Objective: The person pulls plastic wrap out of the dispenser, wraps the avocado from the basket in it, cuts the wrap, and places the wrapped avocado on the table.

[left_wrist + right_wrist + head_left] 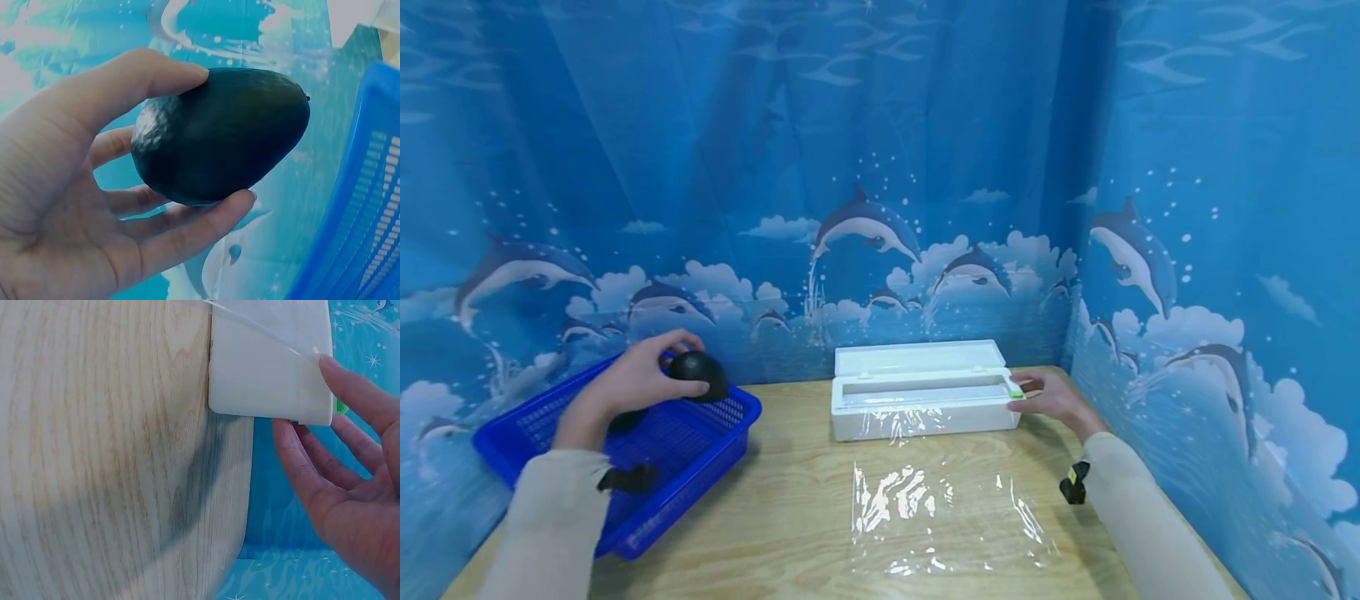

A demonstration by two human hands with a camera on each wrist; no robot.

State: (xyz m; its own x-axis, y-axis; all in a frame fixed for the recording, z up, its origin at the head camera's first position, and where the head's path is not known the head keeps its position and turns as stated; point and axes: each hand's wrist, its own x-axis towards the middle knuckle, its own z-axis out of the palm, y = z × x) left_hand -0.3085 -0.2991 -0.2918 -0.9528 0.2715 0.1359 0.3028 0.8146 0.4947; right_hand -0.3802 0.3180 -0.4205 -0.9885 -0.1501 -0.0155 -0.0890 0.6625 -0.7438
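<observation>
My left hand [643, 375] grips a dark green avocado [700, 375] above the blue basket [677, 500]. In the left wrist view the thumb lies over the avocado [231, 137] and the fingers support it from below. Part of another dark, rounded item [625, 421] shows in the basket, mostly behind my left wrist. At the right end of a white cling film dispenser [925, 421], my right hand [1052, 400] holds the corner, thumb on one side and fingers at the end face. A green piece [1016, 395] shows beside the fingers. The dispenser's lid [919, 358] stands raised.
A sheet of clear cling film [940, 508] extends from the dispenser over the front of the wooden table [797, 517]. Blue dolphin-print curtains [760, 208] hang behind the table and along its right side. Black straps with small devices [1073, 483] sit on both wrists.
</observation>
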